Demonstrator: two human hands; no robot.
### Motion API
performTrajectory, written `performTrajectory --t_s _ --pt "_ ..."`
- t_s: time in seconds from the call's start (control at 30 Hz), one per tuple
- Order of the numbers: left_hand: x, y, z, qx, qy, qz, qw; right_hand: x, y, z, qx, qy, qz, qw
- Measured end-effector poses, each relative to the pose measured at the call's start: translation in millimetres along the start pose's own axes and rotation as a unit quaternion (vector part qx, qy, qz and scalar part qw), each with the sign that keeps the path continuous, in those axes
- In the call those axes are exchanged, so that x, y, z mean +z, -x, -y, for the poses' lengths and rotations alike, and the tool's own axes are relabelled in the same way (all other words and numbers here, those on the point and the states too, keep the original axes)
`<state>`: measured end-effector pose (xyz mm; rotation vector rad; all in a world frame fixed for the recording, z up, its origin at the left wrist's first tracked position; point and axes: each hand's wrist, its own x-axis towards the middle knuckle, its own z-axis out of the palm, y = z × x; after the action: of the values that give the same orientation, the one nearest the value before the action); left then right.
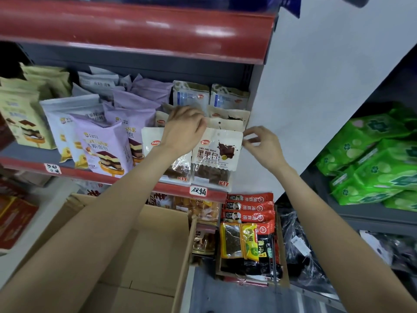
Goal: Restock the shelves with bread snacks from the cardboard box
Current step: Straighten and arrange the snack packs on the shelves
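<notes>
A cream bread snack bag [215,154] with dark chocolate print stands at the front right of the shelf [33,164]. My right hand [262,145] pinches its top right corner. My left hand [185,127] rests on the tops of the bags just behind and left of it, fingers curled over a bag edge. A second cream bag [153,143] stands to the left, partly hidden by my left forearm. More such bags [228,116] are stacked behind. The open cardboard box [144,245] sits below, under my left arm; its visible inside shows bare cardboard.
Purple cake bags [106,150] and beige bags [20,118] fill the shelf's left side. A red shelf front [135,30] overhangs above. Red and yellow packets [248,224] sit on the lower shelf. Green packs [374,163] lie on a rack to the right.
</notes>
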<state>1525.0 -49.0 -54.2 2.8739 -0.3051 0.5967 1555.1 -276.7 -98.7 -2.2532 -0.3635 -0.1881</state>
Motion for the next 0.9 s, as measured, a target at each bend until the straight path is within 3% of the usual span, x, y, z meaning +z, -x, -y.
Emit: performTrajectory --t_s 0.07,0.3,0.43,0.57,0.67,0.9 --pt "1 -3 -2 -0.009 0.01 0.017 1.0 11 -1 -4 0.014 0.014 0.04 0.999" --pt "3 6 -12 0.03 -0.001 0.018 0.999 27 -7 -9 0.032 0.037 0.0 0.999" --pt "16 29 -24 0.077 -0.023 -0.005 0.997 28 11 -11 0.079 -0.036 -0.028 0.996" --pt "46 66 -29 0.178 -0.064 0.035 0.981 36 25 -13 0.123 -0.206 0.039 0.97" --pt "60 76 -30 0.135 -0.084 0.073 0.985 44 22 -7 0.153 -0.282 0.088 0.943" --pt "72 79 -43 0.056 -0.104 0.048 0.992 50 1 3 0.183 -0.302 0.127 0.927"
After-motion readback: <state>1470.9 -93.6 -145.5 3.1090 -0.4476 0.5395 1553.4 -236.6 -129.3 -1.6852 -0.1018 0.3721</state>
